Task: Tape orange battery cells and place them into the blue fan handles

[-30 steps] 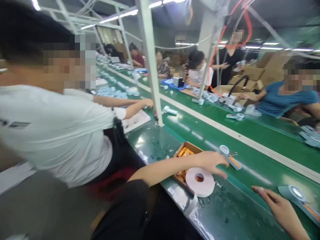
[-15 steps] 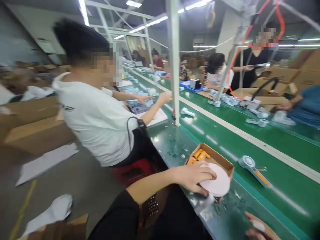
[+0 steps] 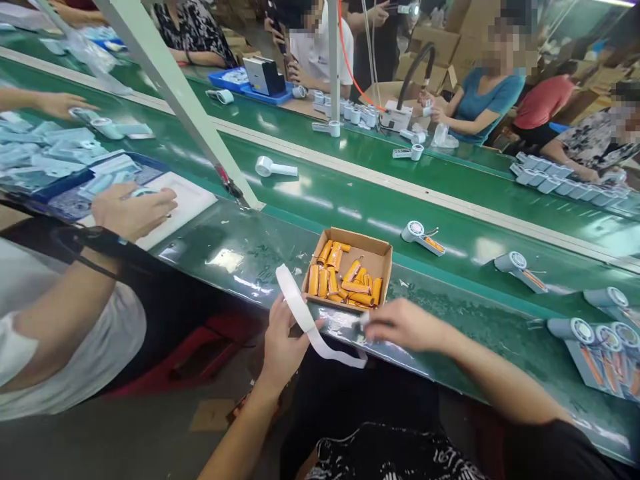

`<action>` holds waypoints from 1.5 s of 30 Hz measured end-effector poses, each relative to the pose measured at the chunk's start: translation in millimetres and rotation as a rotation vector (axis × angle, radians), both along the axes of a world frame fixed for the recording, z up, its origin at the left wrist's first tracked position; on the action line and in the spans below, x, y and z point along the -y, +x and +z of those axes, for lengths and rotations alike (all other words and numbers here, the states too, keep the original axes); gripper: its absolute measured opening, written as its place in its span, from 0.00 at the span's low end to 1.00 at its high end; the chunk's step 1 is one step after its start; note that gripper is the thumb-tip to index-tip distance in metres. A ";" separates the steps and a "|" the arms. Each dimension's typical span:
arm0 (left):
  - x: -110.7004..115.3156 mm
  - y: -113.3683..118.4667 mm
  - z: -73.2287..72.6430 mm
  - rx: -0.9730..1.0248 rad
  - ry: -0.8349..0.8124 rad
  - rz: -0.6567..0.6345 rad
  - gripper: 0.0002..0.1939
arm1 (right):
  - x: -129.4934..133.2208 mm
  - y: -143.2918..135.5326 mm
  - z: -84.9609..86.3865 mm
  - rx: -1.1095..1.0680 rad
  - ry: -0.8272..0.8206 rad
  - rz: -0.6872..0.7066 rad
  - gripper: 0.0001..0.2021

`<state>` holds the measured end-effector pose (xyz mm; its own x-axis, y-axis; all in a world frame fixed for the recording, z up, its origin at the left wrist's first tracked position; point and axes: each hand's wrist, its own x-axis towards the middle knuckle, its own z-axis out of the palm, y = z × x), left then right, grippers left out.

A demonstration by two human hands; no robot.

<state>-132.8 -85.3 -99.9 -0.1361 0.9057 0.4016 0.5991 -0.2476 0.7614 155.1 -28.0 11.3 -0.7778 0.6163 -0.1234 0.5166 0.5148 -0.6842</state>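
In my left hand (image 3: 283, 347) is a roll of white tape (image 3: 295, 300), held on edge, its loose end curling down to the right over my lap. My right hand (image 3: 405, 325) is closed in a pinch just right of the roll, at the bench edge. A small pale bit shows at its fingertips, too blurred to name. Right behind both hands sits an open cardboard box (image 3: 387, 257) with several orange-wrapped battery cells (image 3: 357, 288) in it.
Along the green conveyor belt (image 3: 345, 213) lie pale blue handheld fan bodies (image 3: 414, 232); more stand clustered at the right (image 3: 580, 330). A slanted metal post (image 3: 170, 100) rises at the left. Beside me a co-worker's hand (image 3: 133, 210) works over a white board (image 3: 193, 200).
The view has swung right and down. The tape roll, earlier lying flat over the box under a hand, is now upright in my left hand. My right hand has come in beside it.
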 end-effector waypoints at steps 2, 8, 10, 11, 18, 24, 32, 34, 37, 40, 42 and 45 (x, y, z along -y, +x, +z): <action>9.7 3.7 -1.1 -0.031 0.040 -0.001 0.20 | -42.0 -8.9 7.5 0.057 0.182 -0.113 0.13; 8.2 11.4 11.3 -0.209 0.122 -0.034 0.17 | -125.2 -64.7 -10.4 0.528 0.282 0.145 0.10; 5.6 7.6 17.2 -0.282 0.175 -0.048 0.16 | -130.7 -70.9 -15.3 0.526 0.276 0.174 0.04; 5.1 5.3 21.0 -0.320 0.211 -0.054 0.16 | -131.3 -69.6 -15.4 0.507 0.285 0.166 0.01; 6.4 10.6 56.9 -0.571 0.345 -0.118 0.21 | -93.8 -7.7 0.3 -0.286 0.157 -0.316 0.17; 4.2 37.6 68.9 -0.664 0.340 -0.215 0.25 | -5.6 11.1 -0.5 -0.793 0.204 -0.683 0.13; 6.0 55.0 65.8 -0.731 0.316 -0.262 0.21 | 24.9 6.2 -18.9 -0.670 0.306 -0.759 0.08; 7.0 55.6 63.2 -0.750 0.317 -0.256 0.22 | 26.1 8.8 -23.0 -0.662 0.207 -0.742 0.09; 7.0 54.3 62.4 -0.802 0.332 -0.239 0.24 | 22.5 20.0 -19.7 -0.685 -0.099 -0.737 0.16; 2.5 53.1 68.3 -0.870 0.370 -0.252 0.24 | 8.4 36.4 -4.2 -0.603 -0.387 -0.648 0.26; -2.5 54.8 73.7 -0.897 0.403 -0.287 0.23 | -0.2 42.4 5.3 -0.528 -0.492 -0.582 0.25; -6.7 65.1 75.4 -0.864 0.437 -0.300 0.23 | 3.1 33.2 2.2 -0.689 -0.501 -0.729 0.23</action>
<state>-67.7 -78.6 -24.5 0.5667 0.6052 0.5592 0.7696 -0.6312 -0.0968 188.3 -31.0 13.5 -0.2495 0.9537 -0.1678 0.0136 -0.1698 -0.9854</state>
